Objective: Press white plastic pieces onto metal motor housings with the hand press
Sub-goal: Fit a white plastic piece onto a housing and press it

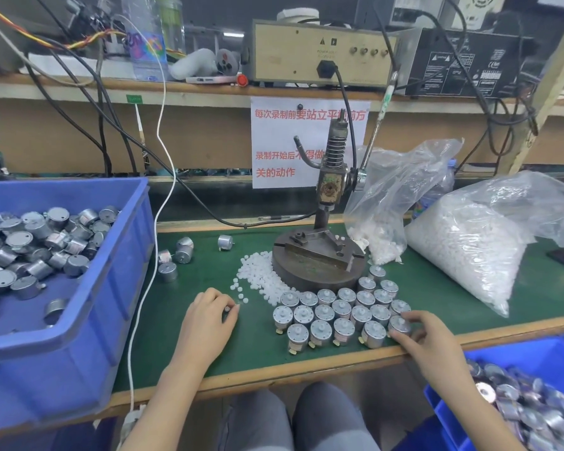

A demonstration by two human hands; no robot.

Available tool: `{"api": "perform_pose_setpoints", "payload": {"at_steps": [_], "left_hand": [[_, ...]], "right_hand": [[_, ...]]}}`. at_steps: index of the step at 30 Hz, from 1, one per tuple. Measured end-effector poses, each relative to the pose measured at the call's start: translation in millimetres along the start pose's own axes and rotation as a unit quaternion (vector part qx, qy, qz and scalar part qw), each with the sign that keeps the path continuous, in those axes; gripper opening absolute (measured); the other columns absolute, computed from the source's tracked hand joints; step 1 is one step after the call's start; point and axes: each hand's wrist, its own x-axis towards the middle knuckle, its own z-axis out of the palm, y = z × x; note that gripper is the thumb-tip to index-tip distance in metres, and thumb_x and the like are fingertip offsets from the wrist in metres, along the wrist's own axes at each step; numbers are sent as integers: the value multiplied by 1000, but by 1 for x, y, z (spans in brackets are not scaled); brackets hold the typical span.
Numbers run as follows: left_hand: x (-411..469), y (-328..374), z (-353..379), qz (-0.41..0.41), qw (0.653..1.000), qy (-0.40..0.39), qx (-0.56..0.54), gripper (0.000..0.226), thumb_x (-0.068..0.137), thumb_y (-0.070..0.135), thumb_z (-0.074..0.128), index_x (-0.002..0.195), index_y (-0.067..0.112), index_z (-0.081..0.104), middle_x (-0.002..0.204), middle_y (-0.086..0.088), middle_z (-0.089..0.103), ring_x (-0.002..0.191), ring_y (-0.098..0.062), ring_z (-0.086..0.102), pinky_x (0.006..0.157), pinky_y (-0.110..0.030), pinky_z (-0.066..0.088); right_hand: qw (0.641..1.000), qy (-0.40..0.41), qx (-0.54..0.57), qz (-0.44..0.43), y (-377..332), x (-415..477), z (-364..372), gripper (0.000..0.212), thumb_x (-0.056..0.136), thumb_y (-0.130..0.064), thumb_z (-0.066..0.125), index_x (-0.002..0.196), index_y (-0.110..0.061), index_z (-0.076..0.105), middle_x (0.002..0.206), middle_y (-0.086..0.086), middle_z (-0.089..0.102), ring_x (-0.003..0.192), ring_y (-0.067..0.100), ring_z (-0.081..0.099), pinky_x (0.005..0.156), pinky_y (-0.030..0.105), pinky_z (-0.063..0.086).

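Note:
The hand press (329, 203) stands mid-table on a round metal base (318, 265). A heap of small white plastic pieces (261, 278) lies left of the base. Several silver motor housings (336, 312) stand upright in rows in front of it. My left hand (210, 315) rests on the green mat with its fingers curled over a small white piece at the heap's near edge. My right hand (420, 333) grips the rightmost motor housing (399, 324) of the front rows.
A big blue bin (118, 288) of loose motor housings fills the left. Two plastic bags of white pieces (463, 252) lie right of the press. A second blue bin (534, 353) with motors sits at lower right. Three loose housings (176, 255) and a white cable (150, 255) lie by the left bin.

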Motion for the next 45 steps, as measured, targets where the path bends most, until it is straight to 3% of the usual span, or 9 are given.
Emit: {"api": "perform_pose_setpoints", "payload": {"at_steps": [6,10,15,20,25,32,36,40,45], "left_hand": [[-1,0,0,-9,1000,0,-19,15,91,26,55,89,15,65,90,6,51,88,-13,46,71,-21,28],[-1,-1,1,-10,1000,2,-22,14,91,27,54,91,17,64,92,7,50,91,-11,45,73,-18,29],[0,-2,2,1,1000,0,-24,15,90,27,57,89,14,65,92,4,52,91,-15,47,77,-21,34],[2,-3,4,15,999,3,-28,16,89,27,58,90,14,66,91,2,53,91,-16,46,78,-24,36],[1,-5,5,13,999,6,-51,12,87,27,61,84,16,65,86,7,47,87,-14,44,71,-20,29],[4,-10,6,-51,990,11,-129,11,84,21,64,75,15,60,84,11,45,85,-4,38,71,-13,32],[5,-11,7,-64,989,10,-131,11,85,21,64,77,14,62,85,11,44,84,-4,36,69,-12,27],[6,-11,8,-67,990,11,-124,12,86,23,63,83,12,66,87,8,45,85,-7,37,67,-14,26],[5,-11,7,-87,990,28,-111,12,87,20,63,81,11,67,83,9,41,84,-10,36,66,-15,24]], "right_hand": [[997,12,-63,-36,-10,-7,-4,35,80,-13,71,113,-10,60,104,0,48,65,12,55,68,30,36],[996,2,-38,-79,-45,2,3,25,86,-13,63,110,-12,61,103,-2,48,67,2,51,67,25,31],[972,-103,-22,-210,-128,33,64,21,92,-17,53,111,-13,60,105,-4,50,72,-5,46,64,14,29],[933,-198,-105,-281,-205,73,144,35,94,-22,48,126,-10,51,126,8,49,117,22,46,95,30,35],[931,-236,-125,-249,-240,102,201,38,92,-19,46,128,-5,46,130,13,51,118,30,47,95,39,42],[922,-292,-174,-183,-232,123,242,46,92,-22,52,133,-6,39,137,13,44,120,29,47,95,37,41],[928,-220,-210,-217,-228,124,246,41,89,-26,61,120,-7,41,124,13,51,112,30,51,87,38,40],[927,-211,-213,-227,-232,127,243,37,89,-28,60,114,-7,41,112,14,61,102,33,56,77,36,36],[901,-223,-258,-266,-237,119,237,40,86,-21,62,117,-3,44,118,18,52,108,35,51,80,37,42]]}}
